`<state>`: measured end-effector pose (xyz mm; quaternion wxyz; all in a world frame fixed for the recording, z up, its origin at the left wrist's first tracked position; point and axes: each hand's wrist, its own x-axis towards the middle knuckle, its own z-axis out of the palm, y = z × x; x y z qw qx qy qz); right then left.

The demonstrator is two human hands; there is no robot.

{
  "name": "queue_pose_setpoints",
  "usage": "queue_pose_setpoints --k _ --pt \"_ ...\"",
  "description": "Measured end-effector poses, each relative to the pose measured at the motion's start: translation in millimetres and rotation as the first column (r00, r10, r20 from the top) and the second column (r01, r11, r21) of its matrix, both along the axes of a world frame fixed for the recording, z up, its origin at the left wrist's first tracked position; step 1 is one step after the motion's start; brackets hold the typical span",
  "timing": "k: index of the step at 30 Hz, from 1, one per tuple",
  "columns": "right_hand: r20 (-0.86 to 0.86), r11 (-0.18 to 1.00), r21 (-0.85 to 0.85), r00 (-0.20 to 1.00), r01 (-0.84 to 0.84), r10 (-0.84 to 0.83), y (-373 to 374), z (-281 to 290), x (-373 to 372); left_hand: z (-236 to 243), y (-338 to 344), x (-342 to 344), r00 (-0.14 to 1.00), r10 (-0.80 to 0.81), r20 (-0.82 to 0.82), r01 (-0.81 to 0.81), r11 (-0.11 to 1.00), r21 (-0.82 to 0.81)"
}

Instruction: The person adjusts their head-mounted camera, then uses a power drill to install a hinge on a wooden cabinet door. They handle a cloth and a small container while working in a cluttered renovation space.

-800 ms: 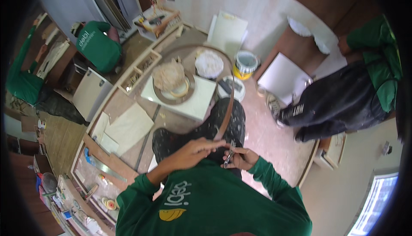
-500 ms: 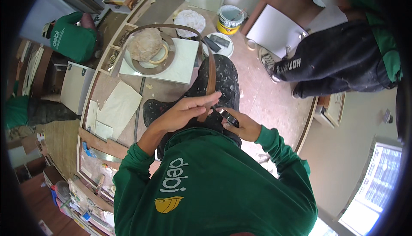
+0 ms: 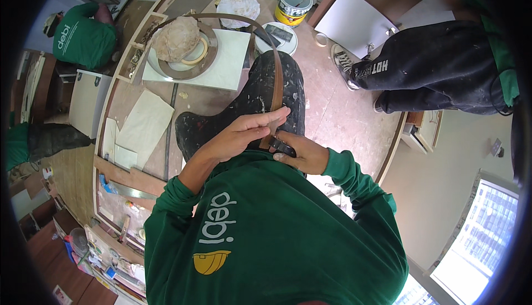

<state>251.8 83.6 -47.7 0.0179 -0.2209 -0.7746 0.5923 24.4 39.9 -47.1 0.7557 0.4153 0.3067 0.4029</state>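
A long, thin brown strip, which looks like edge banding (image 3: pixel 279 80), arcs from its coil (image 3: pixel 206 71) on a white board (image 3: pixel 237 72) to my lap. My left hand (image 3: pixel 244 130) holds it near its end, the fingers stretched across it and the thumb below. The strip's short end shows just under that hand. My right hand (image 3: pixel 307 152) is closed around a small black tool (image 3: pixel 284 149), pressed close to the strip's end. The tool's exact kind is hidden by my fingers. Inside the coil are a lumpy beige mass (image 3: pixel 178 39) and a masking tape roll (image 3: pixel 200 54).
Beyond my knee stand a yellow paint can (image 3: pixel 293 7) and a white bucket lid (image 3: pixel 285 40) with dark flat pieces on it. A handsaw (image 3: pixel 124 190) lies at left. One person in dark trousers (image 3: pixel 438 64) stands at right; another in green (image 3: pixel 83 36) crouches at far left.
My right hand and the black tool have moved left and slightly down, up to the strip's end. The left hand keeps its hold. The whole view has shifted slightly.
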Motion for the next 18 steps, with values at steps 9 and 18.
queue_pose_setpoints --k 9,18 --pt "0.161 0.94 0.339 0.987 -0.036 -0.02 0.7 6.9 -3.9 -5.0 0.2 8.2 0.999 0.033 -0.013 -0.033 0.999 0.041" --pt "0.128 0.827 0.557 0.992 -0.073 0.001 5.5 4.9 -0.6 5.6 1.8 6.3 0.945 0.134 -0.299 -0.063 0.969 0.238"
